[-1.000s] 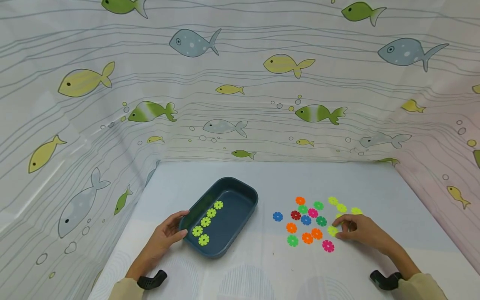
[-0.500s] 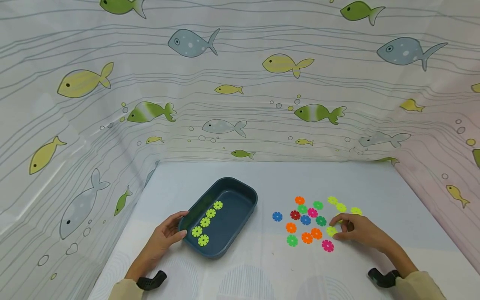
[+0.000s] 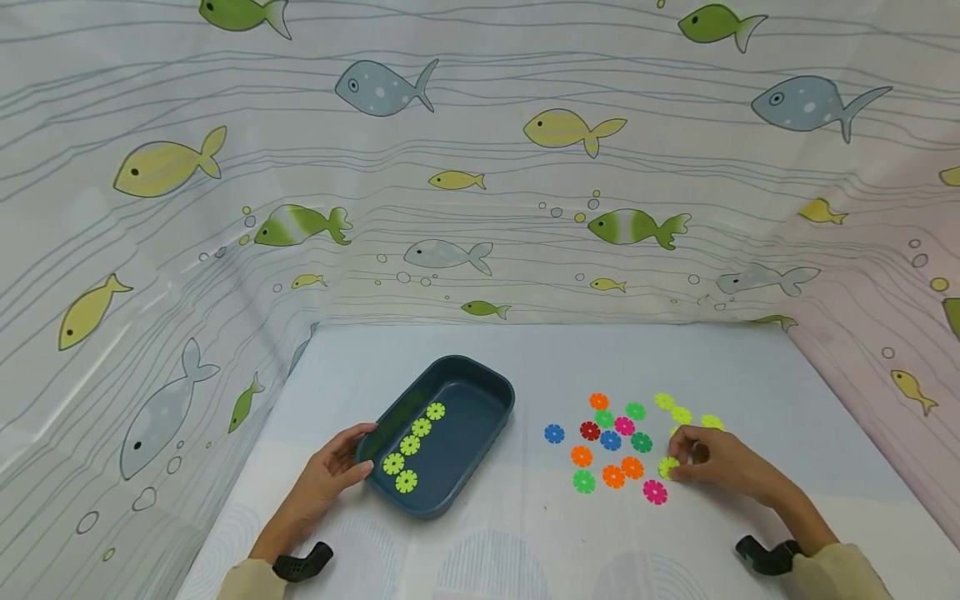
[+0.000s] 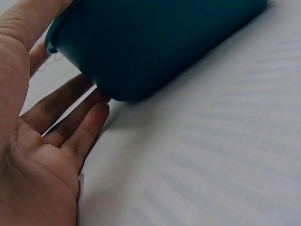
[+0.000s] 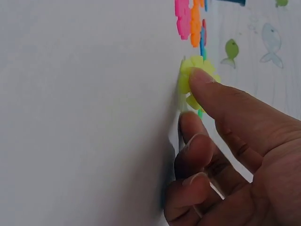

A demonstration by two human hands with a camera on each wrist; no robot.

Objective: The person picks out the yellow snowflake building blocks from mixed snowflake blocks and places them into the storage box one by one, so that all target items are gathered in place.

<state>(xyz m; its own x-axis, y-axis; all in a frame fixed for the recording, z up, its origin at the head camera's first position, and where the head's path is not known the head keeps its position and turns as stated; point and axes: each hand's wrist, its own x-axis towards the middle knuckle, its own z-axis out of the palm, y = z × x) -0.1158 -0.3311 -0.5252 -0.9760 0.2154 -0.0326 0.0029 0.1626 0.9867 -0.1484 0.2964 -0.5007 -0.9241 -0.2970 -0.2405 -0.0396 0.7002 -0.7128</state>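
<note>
A dark blue-green plastic tub [image 3: 480,450] sits tilted across the left half of the table, with several yellow snowflake discs [image 3: 410,445] in a row inside it. My left hand [image 3: 330,471] holds its near left end, thumb at the rim and other fingers against the outer wall [image 4: 141,56]. Over on the right, my right hand [image 3: 720,458] pinches one yellow snowflake disc [image 5: 209,70] between thumb and fingers; the disc stands tipped up. More yellow discs [image 3: 681,414] lie just behind that hand, one partly hidden by it.
Left of the right hand lies a loose group of discs: orange discs [image 3: 613,477], green discs [image 3: 584,482], blue discs [image 3: 611,440], pink discs [image 3: 655,492] and a dark red disc [image 3: 590,431]. A fish-print curtain [image 3: 487,250] encloses the back and sides of the table.
The yellow disc at my right fingertips has gone from lying flat to tipped up in a pinch. My left hand and the tub have stayed put.
</note>
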